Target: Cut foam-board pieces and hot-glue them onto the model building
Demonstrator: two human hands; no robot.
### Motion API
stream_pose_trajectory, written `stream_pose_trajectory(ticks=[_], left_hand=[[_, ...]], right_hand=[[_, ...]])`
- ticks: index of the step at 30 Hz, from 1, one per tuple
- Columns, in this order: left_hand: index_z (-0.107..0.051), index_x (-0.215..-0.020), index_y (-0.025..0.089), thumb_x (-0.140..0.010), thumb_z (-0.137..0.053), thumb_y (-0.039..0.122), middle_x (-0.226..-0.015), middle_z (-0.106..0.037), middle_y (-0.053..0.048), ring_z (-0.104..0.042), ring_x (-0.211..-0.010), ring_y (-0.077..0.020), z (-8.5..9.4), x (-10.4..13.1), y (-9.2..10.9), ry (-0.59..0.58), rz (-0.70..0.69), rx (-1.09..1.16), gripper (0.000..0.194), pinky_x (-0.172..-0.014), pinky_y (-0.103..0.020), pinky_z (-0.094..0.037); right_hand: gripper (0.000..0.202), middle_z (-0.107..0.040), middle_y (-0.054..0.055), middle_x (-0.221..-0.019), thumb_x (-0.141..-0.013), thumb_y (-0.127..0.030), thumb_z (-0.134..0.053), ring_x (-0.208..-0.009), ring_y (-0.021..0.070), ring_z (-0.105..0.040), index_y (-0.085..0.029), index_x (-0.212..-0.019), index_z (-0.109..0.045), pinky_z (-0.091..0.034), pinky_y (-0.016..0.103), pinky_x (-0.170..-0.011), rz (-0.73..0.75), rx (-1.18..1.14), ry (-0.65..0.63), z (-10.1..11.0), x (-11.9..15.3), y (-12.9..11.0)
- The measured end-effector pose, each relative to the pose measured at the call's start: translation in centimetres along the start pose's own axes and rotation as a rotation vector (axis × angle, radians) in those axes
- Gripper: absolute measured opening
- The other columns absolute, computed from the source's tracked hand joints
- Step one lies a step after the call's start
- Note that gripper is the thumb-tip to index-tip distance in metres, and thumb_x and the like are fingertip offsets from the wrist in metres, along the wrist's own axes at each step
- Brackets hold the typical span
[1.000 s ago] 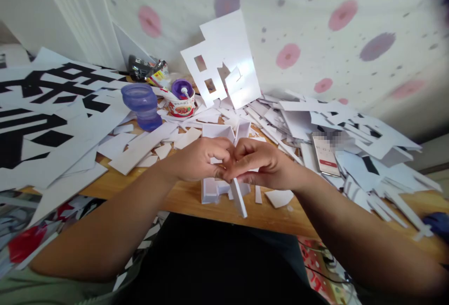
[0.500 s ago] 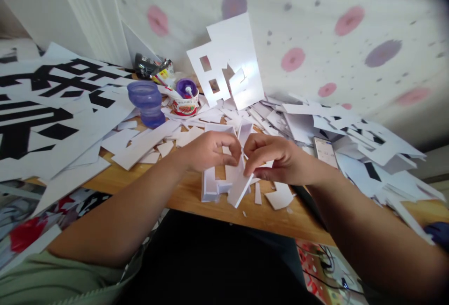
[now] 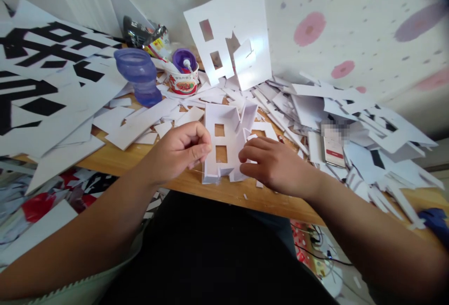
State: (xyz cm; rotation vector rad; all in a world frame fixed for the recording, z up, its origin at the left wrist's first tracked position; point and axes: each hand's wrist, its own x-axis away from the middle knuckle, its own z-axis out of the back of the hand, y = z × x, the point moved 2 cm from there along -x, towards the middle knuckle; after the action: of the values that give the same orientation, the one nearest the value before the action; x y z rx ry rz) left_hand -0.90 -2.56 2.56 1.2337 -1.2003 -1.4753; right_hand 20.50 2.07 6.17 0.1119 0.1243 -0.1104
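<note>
A white foam-board form (image 3: 232,139) with raised walls and two square cut-outs lies at the table's front edge. At its left side, my left hand (image 3: 185,148) is closed in a pinch. A thin pale strand shows below those fingers, but what they grip is too small to make out. On the other side, my right hand (image 3: 271,164) has its fingers curled against the form's right wall. The thumb of that hand is mostly hidden, and the narrow white strip seen earlier cannot be told apart from the wall.
White offcuts (image 3: 140,122) cover much of the wooden table (image 3: 119,155). Behind the form stand a purple cup (image 3: 140,78), a paper noodle bowl (image 3: 183,81) and an upright cut-out board (image 3: 242,19). A phone (image 3: 333,148) lies right. Black-patterned sheets (image 3: 45,80) spread left.
My hands have moved apart, the left one off to the left of the form. The white strip tilted in my right fingers is no longer distinct. The view has dipped and come closer.
</note>
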Motion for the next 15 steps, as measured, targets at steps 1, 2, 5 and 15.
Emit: stream_pose_trajectory(ticks=[1,2,5,15], left_hand=[[-0.054,-0.076,0.017,-0.086,-0.060,0.022,-0.059,-0.053,0.005,-0.043,-0.046,-0.0046,0.0,0.3,-0.1,-0.001,0.003,-0.041,0.012,-0.043,-0.015,-0.035],[-0.055,-0.076,0.017,-0.086,-0.060,0.022,-0.059,-0.054,0.005,-0.043,-0.047,-0.0049,0.1,0.4,-0.2,-0.001,0.004,-0.061,0.012,-0.043,-0.016,-0.034],[-0.054,-0.077,0.017,-0.086,-0.059,0.025,-0.059,-0.053,0.005,-0.043,-0.047,-0.0056,0.1,0.8,-1.0,0.022,0.007,-0.066,0.013,-0.043,-0.017,-0.034],[-0.054,-0.077,0.017,-0.084,-0.062,0.028,-0.059,-0.053,0.005,-0.044,-0.047,-0.0058,-0.8,1.8,-4.2,0.128,0.026,0.027,0.015,-0.044,-0.017,-0.035]], right_hand=[[0.030,-0.063,0.008,-0.085,-0.094,-0.011,-0.044,-0.082,0.0202,-0.049,-0.017,-0.071,-0.063,-0.038,0.034,-0.071,0.004,0.032,0.000,-0.2,0.0,-0.3],[0.031,-0.063,0.007,-0.082,-0.094,-0.011,-0.044,-0.079,0.0196,-0.047,-0.017,-0.070,-0.063,-0.038,0.034,-0.071,0.008,0.056,0.003,-0.4,0.0,-0.5],[0.032,-0.062,0.006,-0.077,-0.095,-0.012,-0.046,-0.075,0.0185,-0.045,-0.017,-0.068,-0.062,-0.036,0.034,-0.069,0.018,0.104,0.033,-0.6,-0.1,-1.0],[0.033,-0.062,0.004,-0.074,-0.095,-0.012,-0.048,-0.071,0.0173,-0.045,-0.017,-0.065,-0.060,-0.033,0.034,-0.065,0.115,0.176,0.045,-1.2,-0.1,-1.4]])
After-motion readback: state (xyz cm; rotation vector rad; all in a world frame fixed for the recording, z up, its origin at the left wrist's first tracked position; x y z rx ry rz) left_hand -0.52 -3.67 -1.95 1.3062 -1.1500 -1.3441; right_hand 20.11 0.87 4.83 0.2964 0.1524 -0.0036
